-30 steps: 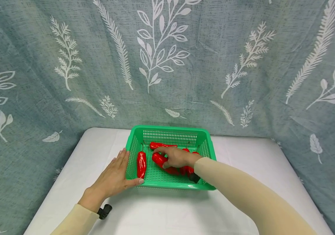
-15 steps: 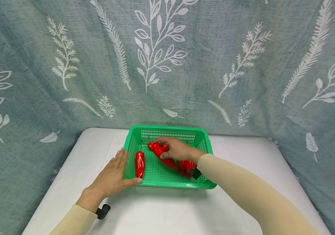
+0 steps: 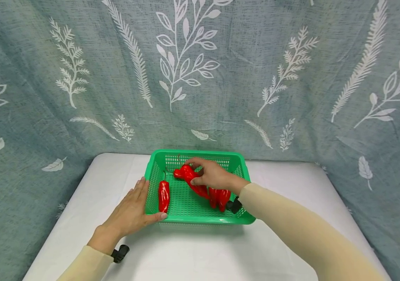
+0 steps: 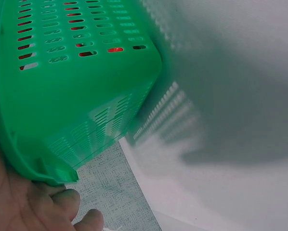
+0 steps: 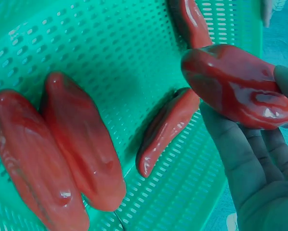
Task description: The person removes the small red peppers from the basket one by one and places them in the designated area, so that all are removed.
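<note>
My right hand point(image 3: 212, 175) grips a glossy red pepper point(image 5: 235, 86) between thumb and fingers, above the floor of a green plastic basket point(image 3: 200, 221). In the head view the held pepper slants down toward the right and overlaps another pepper point(image 5: 165, 132) at the back. My left hand point(image 3: 127, 210) rests on the basket's left side, fingers straight along it and thumb over the front rim. One pepper point(image 3: 164, 196) lies inside along the left wall. Two more, a pepper point(image 5: 84, 139) and its neighbour pepper point(image 5: 35, 159), lie side by side at the right, partly hidden by the right wrist in the head view.
The basket stands on a white-covered table point(image 3: 192, 253), toward its back edge. Behind and beside the table hangs a grey-green curtain point(image 3: 235, 97) with white leaf prints. A small black camera point(image 3: 120, 253) is strapped at the left wrist, and another camera point(image 3: 234, 205) at the right.
My right hand has moved toward the back of the basket with the pepper, whose upper end now sits farther back. My left hand keeps its place on the basket. The head view has turned slightly right.
</note>
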A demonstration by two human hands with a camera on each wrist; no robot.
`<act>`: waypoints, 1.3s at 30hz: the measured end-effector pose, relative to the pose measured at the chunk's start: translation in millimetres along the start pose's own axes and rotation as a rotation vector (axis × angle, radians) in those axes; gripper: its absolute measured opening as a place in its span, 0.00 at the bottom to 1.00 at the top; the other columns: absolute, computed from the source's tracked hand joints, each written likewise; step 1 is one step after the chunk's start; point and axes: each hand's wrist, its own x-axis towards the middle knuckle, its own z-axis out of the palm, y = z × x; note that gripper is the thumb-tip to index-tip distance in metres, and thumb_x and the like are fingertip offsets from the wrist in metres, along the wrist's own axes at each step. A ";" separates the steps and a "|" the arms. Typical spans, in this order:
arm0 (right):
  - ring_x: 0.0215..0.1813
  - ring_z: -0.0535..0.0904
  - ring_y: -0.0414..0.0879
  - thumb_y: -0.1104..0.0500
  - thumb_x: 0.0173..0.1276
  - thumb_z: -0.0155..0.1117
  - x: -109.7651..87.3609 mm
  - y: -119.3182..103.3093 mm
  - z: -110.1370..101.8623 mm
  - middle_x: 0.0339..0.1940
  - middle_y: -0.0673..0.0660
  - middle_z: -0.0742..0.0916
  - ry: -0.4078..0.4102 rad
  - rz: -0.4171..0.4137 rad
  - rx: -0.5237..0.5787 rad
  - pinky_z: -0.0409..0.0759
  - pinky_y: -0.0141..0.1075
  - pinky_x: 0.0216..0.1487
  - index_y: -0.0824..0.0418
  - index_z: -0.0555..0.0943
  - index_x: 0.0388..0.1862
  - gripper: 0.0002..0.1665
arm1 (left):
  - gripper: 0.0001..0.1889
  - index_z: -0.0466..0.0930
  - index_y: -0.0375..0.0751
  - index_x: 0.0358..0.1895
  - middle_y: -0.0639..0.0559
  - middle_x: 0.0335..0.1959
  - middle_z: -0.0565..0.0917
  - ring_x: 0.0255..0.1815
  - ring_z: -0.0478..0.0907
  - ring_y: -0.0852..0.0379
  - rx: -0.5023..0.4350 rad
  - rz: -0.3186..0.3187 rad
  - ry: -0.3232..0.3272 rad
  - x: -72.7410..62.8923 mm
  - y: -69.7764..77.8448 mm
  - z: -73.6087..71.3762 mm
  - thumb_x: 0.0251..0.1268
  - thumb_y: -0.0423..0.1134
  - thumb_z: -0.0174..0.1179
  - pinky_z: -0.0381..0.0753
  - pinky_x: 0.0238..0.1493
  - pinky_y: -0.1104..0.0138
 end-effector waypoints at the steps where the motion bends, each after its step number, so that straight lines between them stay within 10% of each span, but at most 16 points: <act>1: 0.53 0.87 0.48 0.59 0.70 0.75 -1.7 -0.5 -1.2 0.63 0.57 0.82 0.008 -0.002 0.008 0.88 0.39 0.46 0.47 0.74 0.76 0.37 | 0.69 0.45 0.28 0.85 0.35 0.88 0.45 0.88 0.45 0.36 0.001 0.001 -0.001 0.2 -0.1 0.1 0.59 0.84 0.55 0.53 0.85 0.43; 39: 0.56 0.86 0.54 0.58 0.71 0.74 -54.1 12.7 -39.7 0.65 0.58 0.82 0.239 0.063 0.163 0.90 0.42 0.42 0.43 0.75 0.74 0.35 | 0.69 0.45 0.27 0.84 0.34 0.87 0.46 0.88 0.46 0.34 -0.001 0.017 0.020 -2.1 -0.2 5.2 0.59 0.83 0.55 0.54 0.84 0.41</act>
